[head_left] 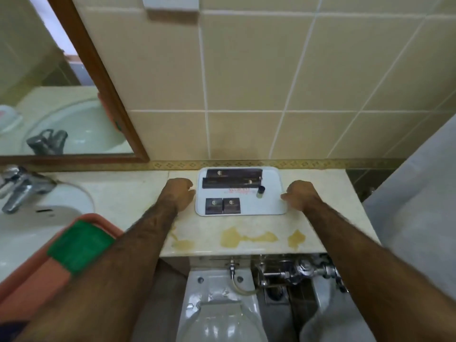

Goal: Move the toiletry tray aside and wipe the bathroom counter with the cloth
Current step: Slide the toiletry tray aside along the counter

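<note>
A white toiletry tray (272,206) lies at the back of the beige bathroom counter (133,193), against the tiled wall. It carries two long dark boxes, two small dark square boxes (223,206) and a small bottle (260,191). My left hand (178,193) is curled against the tray's left edge. At the tray's right edge, the fingers of my right hand (299,195) are closed on the rim. An orange cloth with a green patch (79,245) lies at the lower left by the sink, partly under my left forearm. Yellowish stains (233,239) mark the counter in front of the tray.
A white sink (29,223) with a chrome faucet (17,191) takes up the counter's left part, under a wood-framed mirror (98,70). Below the counter's front edge stand a toilet (217,304) and chrome flush pipes (298,270). A pale curtain (414,206) hangs at the right.
</note>
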